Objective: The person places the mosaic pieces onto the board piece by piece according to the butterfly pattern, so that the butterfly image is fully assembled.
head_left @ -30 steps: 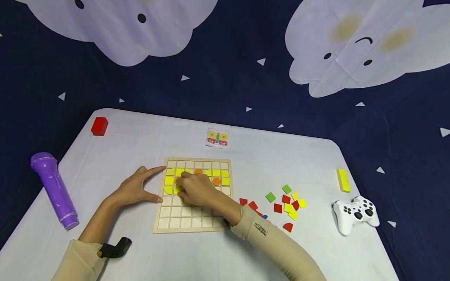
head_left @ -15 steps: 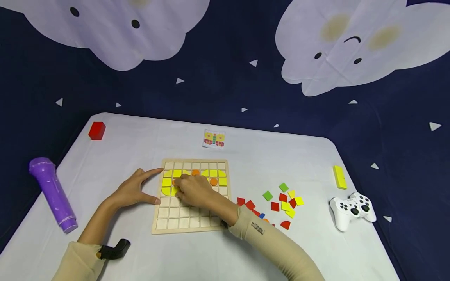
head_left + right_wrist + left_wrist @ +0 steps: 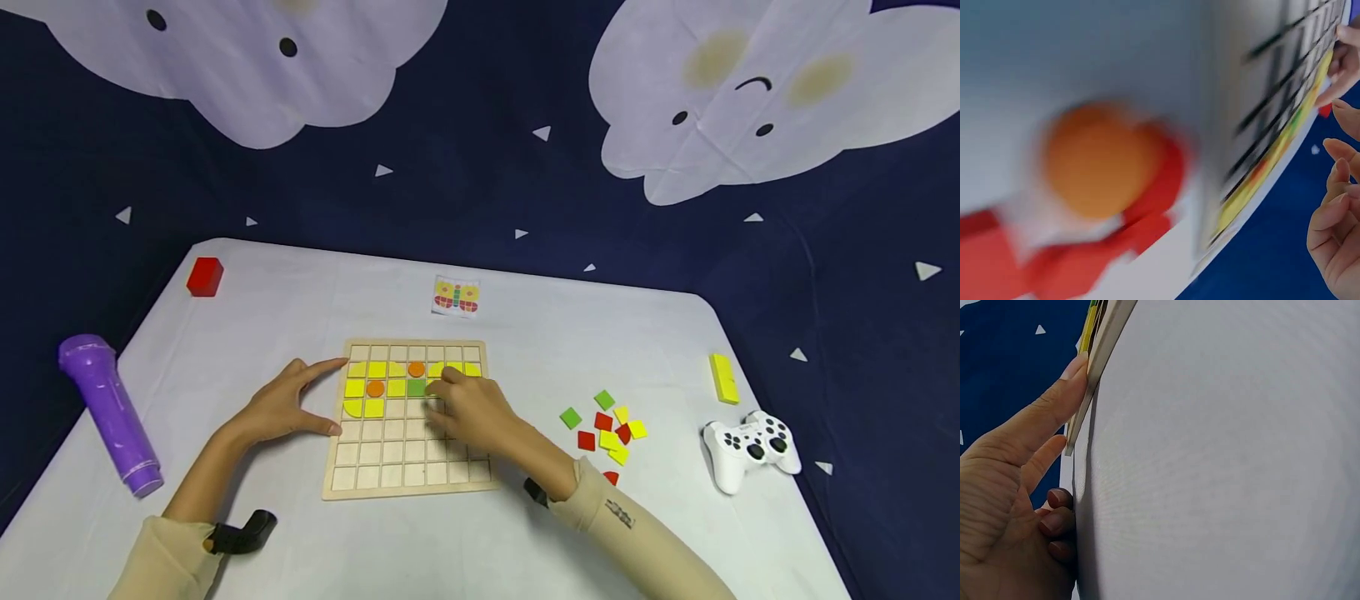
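The loose tiles (image 3: 603, 422) lie right of the board (image 3: 393, 452), nearer to the right hand (image 3: 478, 412), fingers parted, than to the spread left hand (image 3: 285, 405).

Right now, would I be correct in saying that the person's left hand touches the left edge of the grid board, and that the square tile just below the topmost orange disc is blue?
Not quite: the square tile just below the topmost orange disc is green, as the head view shows. The left hand does touch the left edge of the grid board.
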`<state>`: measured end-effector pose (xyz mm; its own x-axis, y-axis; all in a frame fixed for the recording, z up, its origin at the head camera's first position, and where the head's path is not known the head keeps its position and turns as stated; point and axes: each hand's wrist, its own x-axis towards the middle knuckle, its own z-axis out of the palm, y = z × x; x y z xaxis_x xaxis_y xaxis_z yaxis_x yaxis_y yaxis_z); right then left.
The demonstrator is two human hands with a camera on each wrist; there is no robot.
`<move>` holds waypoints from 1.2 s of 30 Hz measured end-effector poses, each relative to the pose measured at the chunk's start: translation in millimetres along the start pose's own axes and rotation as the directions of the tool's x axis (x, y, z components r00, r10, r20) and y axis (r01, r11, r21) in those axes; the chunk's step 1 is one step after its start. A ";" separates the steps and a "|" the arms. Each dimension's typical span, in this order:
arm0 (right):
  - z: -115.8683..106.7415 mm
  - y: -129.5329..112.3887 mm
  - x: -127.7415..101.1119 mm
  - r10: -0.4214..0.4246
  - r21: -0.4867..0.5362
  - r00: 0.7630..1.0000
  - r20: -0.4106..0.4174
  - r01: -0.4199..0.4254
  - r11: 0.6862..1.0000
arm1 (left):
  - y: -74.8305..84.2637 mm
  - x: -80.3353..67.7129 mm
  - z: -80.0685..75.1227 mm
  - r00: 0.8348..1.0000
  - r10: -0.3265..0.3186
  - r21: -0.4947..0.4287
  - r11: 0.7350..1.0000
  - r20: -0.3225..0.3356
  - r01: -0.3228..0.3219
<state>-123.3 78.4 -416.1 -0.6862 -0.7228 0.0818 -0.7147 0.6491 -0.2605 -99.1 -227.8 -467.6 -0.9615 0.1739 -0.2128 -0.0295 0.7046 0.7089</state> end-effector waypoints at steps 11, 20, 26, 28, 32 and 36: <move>-11.6 51.7 -72.7 0.143 0.022 0.988 -0.064 -0.142 0.990 | -1.7 -0.9 -4.6 1.000 -0.003 0.015 1.000 0.005 0.003; -20.9 72.9 -113.5 0.202 -0.004 0.976 -0.076 -0.203 0.979 | -2.1 -2.2 -4.9 1.000 -0.016 0.024 1.000 0.002 0.016; -27.1 88.9 -138.9 0.249 -0.054 0.961 -0.117 -0.257 0.965 | -1.0 -2.1 -3.9 1.000 -0.027 0.040 0.999 -0.001 0.027; -29.5 94.1 -146.6 0.263 -0.067 0.956 -0.127 -0.273 0.960 | -0.5 -1.6 -4.1 1.000 -0.028 0.048 0.998 -0.002 0.028; -33.8 103.3 -159.6 0.303 -0.079 0.945 -0.124 -0.314 0.946 | 0.9 -1.0 -4.7 1.000 -0.027 0.046 0.999 -0.002 0.027; -35.8 109.5 -169.5 0.343 -0.087 0.933 -0.108 -0.353 0.932 | 1.6 -0.6 -4.3 1.000 -0.024 0.042 0.999 0.001 0.024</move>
<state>-90.1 280.4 -424.1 -0.9002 -0.4260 0.0907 -0.4355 0.8803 -0.1883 -99.7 -229.8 -463.4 -0.9604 0.1577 -0.2299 -0.0405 0.7370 0.6747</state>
